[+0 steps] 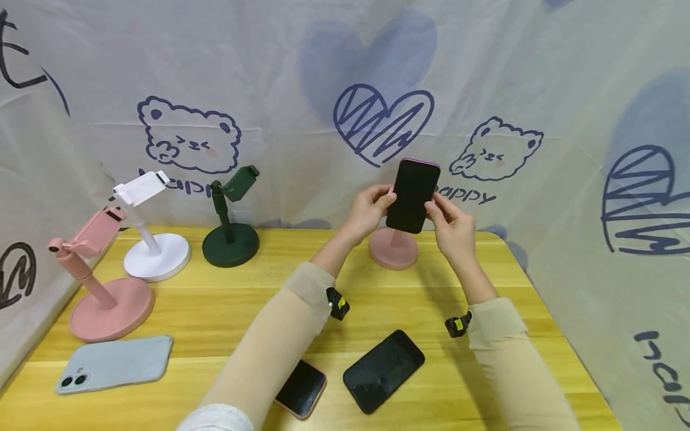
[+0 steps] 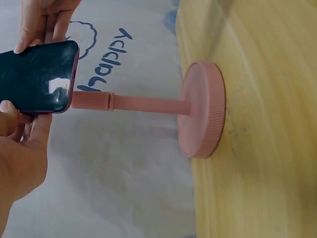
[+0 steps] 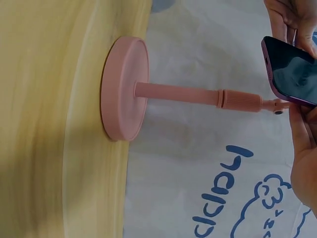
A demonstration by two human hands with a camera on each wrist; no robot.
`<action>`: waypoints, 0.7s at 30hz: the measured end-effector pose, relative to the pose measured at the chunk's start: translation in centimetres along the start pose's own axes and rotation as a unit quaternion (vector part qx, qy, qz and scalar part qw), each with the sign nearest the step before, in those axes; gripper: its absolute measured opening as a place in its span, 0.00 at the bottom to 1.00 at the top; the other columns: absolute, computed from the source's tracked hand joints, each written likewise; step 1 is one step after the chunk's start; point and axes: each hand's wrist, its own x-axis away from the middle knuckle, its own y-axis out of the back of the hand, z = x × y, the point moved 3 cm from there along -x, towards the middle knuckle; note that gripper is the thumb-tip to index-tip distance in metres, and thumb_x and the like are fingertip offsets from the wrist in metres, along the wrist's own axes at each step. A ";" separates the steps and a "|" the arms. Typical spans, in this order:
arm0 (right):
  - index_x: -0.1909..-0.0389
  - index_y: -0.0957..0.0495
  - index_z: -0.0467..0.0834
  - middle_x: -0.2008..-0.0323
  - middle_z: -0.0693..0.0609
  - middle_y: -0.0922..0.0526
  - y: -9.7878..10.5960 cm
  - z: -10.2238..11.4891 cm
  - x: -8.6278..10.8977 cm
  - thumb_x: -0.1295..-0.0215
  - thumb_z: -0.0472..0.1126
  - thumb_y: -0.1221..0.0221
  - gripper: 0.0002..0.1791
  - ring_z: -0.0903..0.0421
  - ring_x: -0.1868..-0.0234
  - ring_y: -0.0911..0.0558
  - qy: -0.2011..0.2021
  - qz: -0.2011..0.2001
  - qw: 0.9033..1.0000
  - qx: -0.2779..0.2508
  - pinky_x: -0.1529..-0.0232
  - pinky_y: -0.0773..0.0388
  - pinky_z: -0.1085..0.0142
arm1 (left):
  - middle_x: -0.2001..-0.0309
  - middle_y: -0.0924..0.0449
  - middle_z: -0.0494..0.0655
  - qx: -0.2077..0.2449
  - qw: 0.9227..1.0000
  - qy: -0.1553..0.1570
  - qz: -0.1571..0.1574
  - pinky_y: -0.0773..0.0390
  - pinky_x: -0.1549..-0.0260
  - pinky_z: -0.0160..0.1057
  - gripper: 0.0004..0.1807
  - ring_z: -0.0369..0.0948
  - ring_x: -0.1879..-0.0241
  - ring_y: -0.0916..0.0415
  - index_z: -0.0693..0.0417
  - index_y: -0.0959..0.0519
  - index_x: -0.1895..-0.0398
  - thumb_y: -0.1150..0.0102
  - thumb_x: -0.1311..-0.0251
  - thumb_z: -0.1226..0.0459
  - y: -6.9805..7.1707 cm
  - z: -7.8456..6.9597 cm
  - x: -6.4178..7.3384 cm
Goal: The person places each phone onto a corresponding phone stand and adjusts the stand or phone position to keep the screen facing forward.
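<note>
A smartphone (image 1: 412, 196) with a dark screen and purple-pink edge stands upright at the top of a pink phone stand (image 1: 395, 249). My left hand (image 1: 370, 211) grips its left edge, thumb on the front. On the opposite edge my right hand (image 1: 454, 227) holds it, thumb also at the front. Both wrist views show the stand's round base (image 2: 202, 109) on the table and its post (image 3: 178, 93) rising to the phone (image 3: 296, 74). The stand's head is hidden behind the phone, so I cannot tell whether the phone sits in it.
At the left stand a pink stand (image 1: 112, 308), a white stand (image 1: 157, 257) and a dark green stand (image 1: 230, 245). A pale blue phone (image 1: 115, 364) lies face down near them. Two dark-screened phones, one black phone (image 1: 384, 371) and one pink-edged phone (image 1: 303, 389), lie in front.
</note>
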 end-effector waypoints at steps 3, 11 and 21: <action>0.39 0.20 0.30 0.46 0.32 0.15 -0.4 0.0 -0.1 0.26 0.34 0.38 0.19 0.74 0.61 0.17 -0.005 -0.015 1.000 -0.020 0.56 0.18 0.79 | 0.45 0.18 0.60 0.010 1.000 0.007 -0.007 0.15 0.46 0.43 0.17 0.49 0.51 0.19 0.67 0.21 0.38 0.45 0.23 0.65 0.1 -0.2 -0.1; 0.33 0.21 0.39 0.38 0.41 0.17 -1.3 -0.7 0.8 0.25 0.40 0.39 0.22 0.66 0.50 0.16 -0.068 -0.062 0.993 -0.074 0.48 0.18 0.73 | 0.42 0.18 0.57 -0.011 1.000 0.003 -0.004 0.17 0.43 0.41 0.19 0.49 0.45 0.19 0.62 0.22 0.35 0.43 0.23 0.62 0.4 -0.3 0.5; 0.33 0.21 0.41 0.37 0.46 0.17 -2.0 -1.3 1.8 0.25 0.42 0.38 0.22 0.63 0.46 0.17 -0.093 -0.124 0.983 -0.094 0.44 0.19 0.72 | 0.38 0.19 0.50 -0.102 0.993 -0.055 -0.031 0.23 0.35 0.46 0.19 0.47 0.39 0.22 0.58 0.24 0.33 0.45 0.22 0.62 4.9 0.0 3.6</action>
